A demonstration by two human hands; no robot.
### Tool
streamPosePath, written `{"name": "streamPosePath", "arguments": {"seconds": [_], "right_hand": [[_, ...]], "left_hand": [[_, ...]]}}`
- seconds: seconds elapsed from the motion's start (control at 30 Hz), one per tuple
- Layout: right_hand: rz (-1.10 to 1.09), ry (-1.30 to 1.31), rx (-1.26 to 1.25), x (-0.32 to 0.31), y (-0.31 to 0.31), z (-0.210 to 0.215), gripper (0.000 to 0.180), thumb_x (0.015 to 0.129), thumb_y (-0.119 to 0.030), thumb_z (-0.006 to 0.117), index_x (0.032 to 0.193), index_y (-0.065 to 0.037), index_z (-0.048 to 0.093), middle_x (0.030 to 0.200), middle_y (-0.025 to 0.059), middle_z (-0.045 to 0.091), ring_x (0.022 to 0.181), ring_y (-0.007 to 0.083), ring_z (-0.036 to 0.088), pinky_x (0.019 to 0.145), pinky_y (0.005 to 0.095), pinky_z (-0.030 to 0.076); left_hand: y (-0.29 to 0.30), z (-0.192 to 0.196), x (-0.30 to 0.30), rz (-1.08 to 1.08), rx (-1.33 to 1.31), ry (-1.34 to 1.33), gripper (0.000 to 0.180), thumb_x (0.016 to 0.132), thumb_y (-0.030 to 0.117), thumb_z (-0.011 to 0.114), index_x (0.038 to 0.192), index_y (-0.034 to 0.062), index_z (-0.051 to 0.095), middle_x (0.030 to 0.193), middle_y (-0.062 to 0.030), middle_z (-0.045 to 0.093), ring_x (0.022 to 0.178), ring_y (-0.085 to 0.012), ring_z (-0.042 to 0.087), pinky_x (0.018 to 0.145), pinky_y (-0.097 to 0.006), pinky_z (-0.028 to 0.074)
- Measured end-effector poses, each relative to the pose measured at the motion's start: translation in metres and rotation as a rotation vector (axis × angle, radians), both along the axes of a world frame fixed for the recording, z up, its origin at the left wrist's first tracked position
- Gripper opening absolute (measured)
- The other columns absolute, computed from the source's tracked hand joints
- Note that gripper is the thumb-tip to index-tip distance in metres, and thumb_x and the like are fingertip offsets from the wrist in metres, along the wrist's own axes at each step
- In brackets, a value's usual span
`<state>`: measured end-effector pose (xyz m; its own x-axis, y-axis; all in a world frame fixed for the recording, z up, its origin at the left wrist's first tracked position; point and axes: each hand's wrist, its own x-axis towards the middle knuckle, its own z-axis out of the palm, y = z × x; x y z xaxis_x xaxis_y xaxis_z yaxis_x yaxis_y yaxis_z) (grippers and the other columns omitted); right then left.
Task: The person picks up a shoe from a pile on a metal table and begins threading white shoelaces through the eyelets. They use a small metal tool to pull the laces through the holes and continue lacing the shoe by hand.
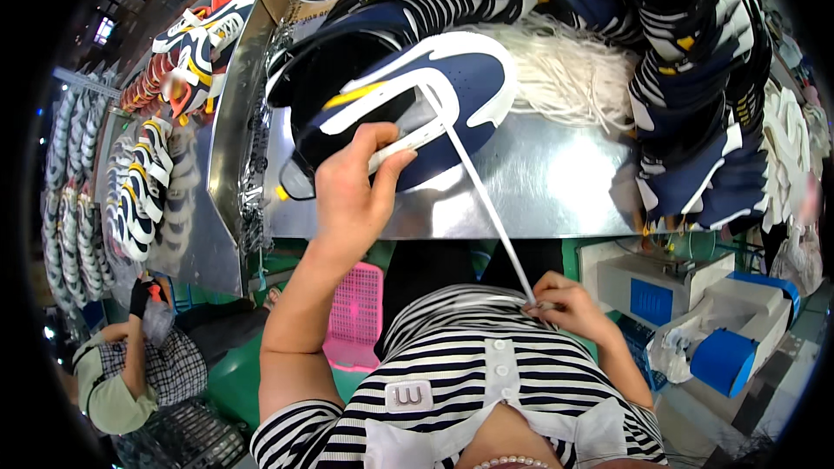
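Striped shirt point(547, 373): nearest.
Left hand point(354, 187): clamped on shoe upper point(476, 87).
Right hand point(569, 306): pinching white lace point(492, 208).
Hands: apart.

L hand point(358, 182) was up & fwd, fingers curled in a pinch w/ thumb, L forearm point(308, 304) nr-upright above bent elbow. R hand point(569, 306) was lower, close to torso point(460, 352), thumb & fingertips tog., R forearm point(632, 369) slanted up & inward. Both were bare, well apart.
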<state>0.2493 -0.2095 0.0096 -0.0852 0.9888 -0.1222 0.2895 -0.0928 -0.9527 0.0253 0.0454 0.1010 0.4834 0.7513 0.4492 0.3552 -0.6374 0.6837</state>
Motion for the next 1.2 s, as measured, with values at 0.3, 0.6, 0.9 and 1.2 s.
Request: {"name": "streamPosePath", "arguments": {"seconds": [0.3, 0.6, 0.9, 1.2], "right_hand": [[-0.462, 0.377, -0.030, -0.019, 0.067, 0.049, 0.017, 0.087, -0.010, 0.071, 0.102, -0.002, 0.073, 0.078, 0.0002, 0.068, 0.064, 0.0030, 0.053, 0.055, 0.0181, 0.038], [-0.453, 0.239, 0.228, 0.009, 0.150, 0.024, 0.020, 0.088, -0.011, 0.071, 0.104, 0.000, 0.071, 0.086, 0.0027, 0.070, 0.081, 0.0070, 0.060, 0.075, 0.0235, 0.048], [-0.581, 0.184, 0.183, 0.017, 0.162, 0.012, 0.042, 0.088, -0.019, 0.072, 0.123, -0.002, 0.056, 0.096, 0.0110, 0.070, 0.084, 0.0177, 0.066, 0.077, 0.0294, 0.051], [-0.388, 0.064, 0.096, 0.004, 0.077, -0.002, 0.017, 0.094, -0.014, 0.061, 0.100, 0.001, 0.056, 0.078, 0.0151, 0.066, 0.068, 0.0300, 0.065, 0.064, 0.0365, 0.050]], "left_hand": [[-0.039, -0.068, 0.022, -0.244, -0.001, 0.451, 0.022, 0.088, 0.018, 0.067, 0.107, 0.0070, 0.068, 0.092, -0.0123, 0.070, 0.081, -0.0325, 0.067, 0.071, -0.040, 0.053], [-0.043, -0.033, 0.042, -0.295, 0.120, 0.584, 0.026, 0.092, 0.026, 0.064, 0.106, 0.0038, 0.067, 0.091, -0.0112, 0.067, 0.082, -0.0317, 0.065, 0.070, -0.041, 0.051], [-0.034, -0.060, 0.071, -0.175, -0.107, 0.617, 0.032, 0.090, 0.039, 0.066, 0.075, 0.0102, 0.068, 0.061, -0.0084, 0.062, 0.059, -0.0304, 0.062, 0.053, -0.040, 0.046], [-0.036, -0.074, 0.082, -0.169, 0.194, 0.543, 0.036, 0.088, 0.034, 0.071, 0.066, 0.0062, 0.062, 0.058, -0.0084, 0.056, 0.049, -0.0288, 0.054, 0.048, -0.038, 0.040]]}}
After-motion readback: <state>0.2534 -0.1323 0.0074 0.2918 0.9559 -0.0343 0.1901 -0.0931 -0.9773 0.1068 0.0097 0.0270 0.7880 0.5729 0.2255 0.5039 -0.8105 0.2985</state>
